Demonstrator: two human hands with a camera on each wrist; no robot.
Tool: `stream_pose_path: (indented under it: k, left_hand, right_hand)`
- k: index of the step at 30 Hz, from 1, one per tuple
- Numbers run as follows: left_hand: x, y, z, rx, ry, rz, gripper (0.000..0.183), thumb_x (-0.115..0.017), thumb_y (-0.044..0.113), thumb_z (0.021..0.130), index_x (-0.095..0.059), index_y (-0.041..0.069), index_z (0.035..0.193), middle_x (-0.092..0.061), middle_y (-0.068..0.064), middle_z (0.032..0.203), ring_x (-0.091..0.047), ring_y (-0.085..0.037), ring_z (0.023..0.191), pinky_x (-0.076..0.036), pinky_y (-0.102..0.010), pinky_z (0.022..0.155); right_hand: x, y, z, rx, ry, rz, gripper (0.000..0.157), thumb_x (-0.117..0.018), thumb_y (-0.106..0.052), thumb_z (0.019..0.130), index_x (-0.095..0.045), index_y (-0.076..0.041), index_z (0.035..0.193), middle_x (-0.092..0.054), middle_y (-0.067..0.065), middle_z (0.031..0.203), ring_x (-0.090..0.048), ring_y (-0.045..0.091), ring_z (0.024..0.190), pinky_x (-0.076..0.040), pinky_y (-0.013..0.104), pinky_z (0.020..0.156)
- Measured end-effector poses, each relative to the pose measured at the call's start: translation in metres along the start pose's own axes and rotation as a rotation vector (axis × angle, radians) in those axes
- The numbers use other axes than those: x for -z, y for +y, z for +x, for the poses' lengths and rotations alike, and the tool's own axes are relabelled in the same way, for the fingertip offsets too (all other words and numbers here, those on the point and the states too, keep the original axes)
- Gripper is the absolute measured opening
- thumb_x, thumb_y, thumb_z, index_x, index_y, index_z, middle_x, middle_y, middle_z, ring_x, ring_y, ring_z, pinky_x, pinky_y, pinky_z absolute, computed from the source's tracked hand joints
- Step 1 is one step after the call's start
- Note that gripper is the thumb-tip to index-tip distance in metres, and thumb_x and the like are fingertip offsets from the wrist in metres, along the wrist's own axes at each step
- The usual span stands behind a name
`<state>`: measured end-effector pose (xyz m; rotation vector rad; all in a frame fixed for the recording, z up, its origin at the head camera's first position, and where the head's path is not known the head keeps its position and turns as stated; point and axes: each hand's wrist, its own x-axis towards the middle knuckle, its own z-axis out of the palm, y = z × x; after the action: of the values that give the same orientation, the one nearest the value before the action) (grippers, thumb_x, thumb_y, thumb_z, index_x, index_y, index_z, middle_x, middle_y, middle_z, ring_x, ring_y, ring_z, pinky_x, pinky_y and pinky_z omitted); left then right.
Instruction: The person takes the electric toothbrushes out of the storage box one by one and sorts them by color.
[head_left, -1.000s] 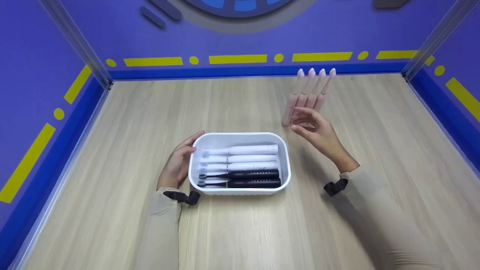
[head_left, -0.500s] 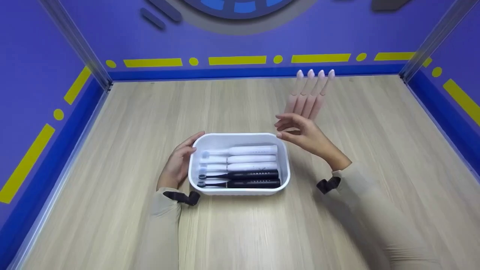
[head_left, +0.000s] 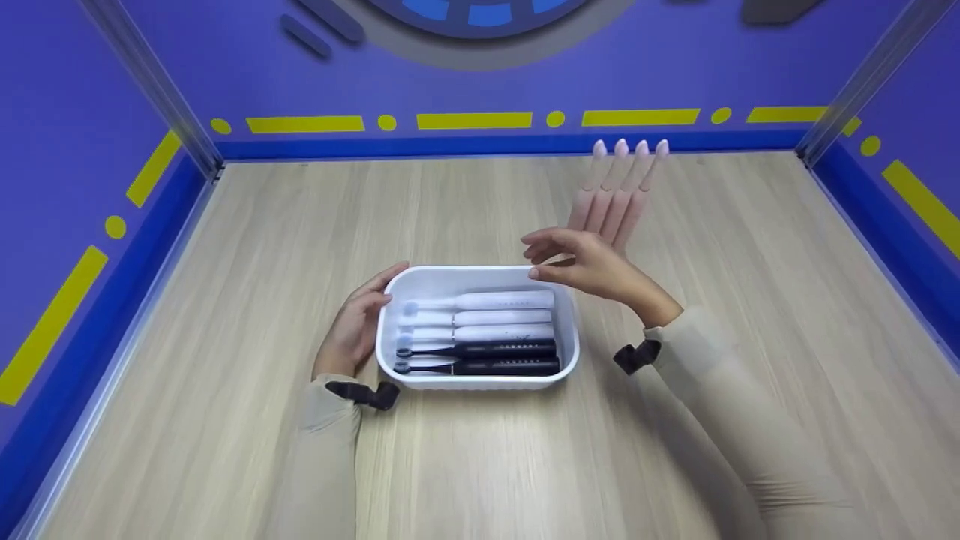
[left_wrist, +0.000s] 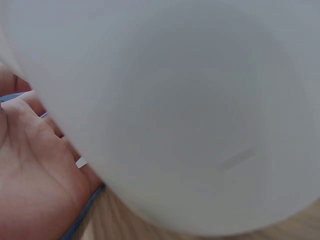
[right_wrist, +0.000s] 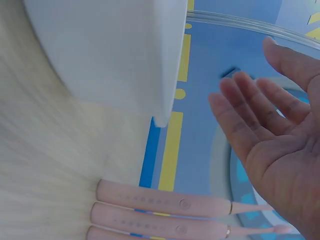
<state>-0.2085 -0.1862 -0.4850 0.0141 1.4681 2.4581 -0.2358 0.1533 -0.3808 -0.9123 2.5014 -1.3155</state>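
Observation:
A white plastic bin (head_left: 480, 383) stands on the table, holding several electric toothbrushes laid side by side. White toothbrushes (head_left: 504, 317) lie toward its far side, and two black toothbrushes (head_left: 506, 349) are along the near side. My left hand (head_left: 351, 330) holds the bin's left end, thumb at the rim and fingers along the far corner. In the left wrist view the bin's wall (left_wrist: 190, 120) hides most of those fingers. My right hand (head_left: 589, 262) hovers over the bin's far right corner, fingers loosely bent around nothing. Behind it stand several pink toothbrushes (head_left: 609, 195), upright in a row.
A light wood-grain table (head_left: 300, 225) lies under everything. Blue-purple panels (head_left: 480, 90) with yellow markings enclose its back and sides. The pink toothbrushes (right_wrist: 165, 202) also show low in the right wrist view, beside the bin.
My right hand has moved left, from beside the pink toothbrushes to above the bin's far right corner. My left hand, the bin and the toothbrushes keep their places.

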Motion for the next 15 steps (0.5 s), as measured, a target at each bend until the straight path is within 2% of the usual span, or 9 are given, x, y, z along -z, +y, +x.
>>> stream_pose_path:
  k: [10,15]
  left_hand:
    - [0.0,0.001,0.0,0.011,-0.006,0.002,0.058,-0.031,-0.004,0.09,-0.03,0.0,0.149,-0.034,-0.007,0.152,-0.045,-0.015,0.124,-0.039,-0.027,0.102]
    - [0.0,0.001,0.0,0.003,-0.023,0.002,0.059,-0.03,-0.004,0.09,-0.028,-0.002,0.149,-0.029,-0.01,0.156,-0.044,-0.014,0.124,-0.038,-0.026,0.102]
  right_hand:
    - [-0.002,-0.01,0.014,-0.066,-0.177,-0.107,0.042,-0.068,-0.016,0.088,-0.06,-0.002,0.127,-0.066,0.019,0.118,-0.063,0.029,0.11,-0.052,0.043,0.094]
    - [-0.005,-0.014,0.02,-0.084,-0.265,-0.177,0.042,-0.068,-0.019,0.088,-0.06,-0.003,0.126,-0.068,0.017,0.116,-0.064,0.026,0.109,-0.051,0.041,0.096]
